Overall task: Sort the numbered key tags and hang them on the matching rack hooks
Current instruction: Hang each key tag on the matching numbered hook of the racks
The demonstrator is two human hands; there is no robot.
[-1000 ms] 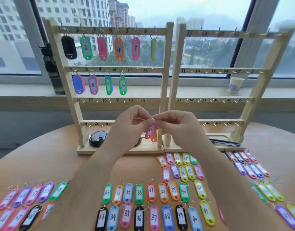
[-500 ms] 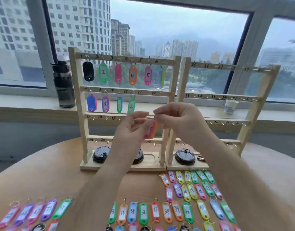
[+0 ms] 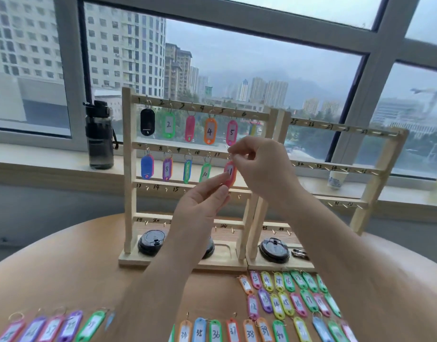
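**As both hands are rising, tag 11 is arriving at its hook**

Where a second ago the hands were working the red tag 11 (image 3: 229,174) low in front of the lower rails, they are now holding it up at the second rail of the left rack (image 3: 128,169), right under the handwritten 11. The right grip (image 3: 262,169) is pinching the tag's ring at the rail. The left grip (image 3: 200,206) is pinching the tag's lower end and steadying it. Whether the ring is already sitting on the hook I cannot tell, as fingertips are covering it. By my reading this tag's hanging is nearly finishing.

Tag 5 (image 3: 231,132) is dangling just above the right knuckles and tag 10 (image 3: 205,172) is hanging just beside the red one, so both are crowding the approach. Many loose tags (image 3: 276,302) are lying in rows on the surface (image 3: 64,267). The right rack (image 3: 375,183) is standing against the left one.
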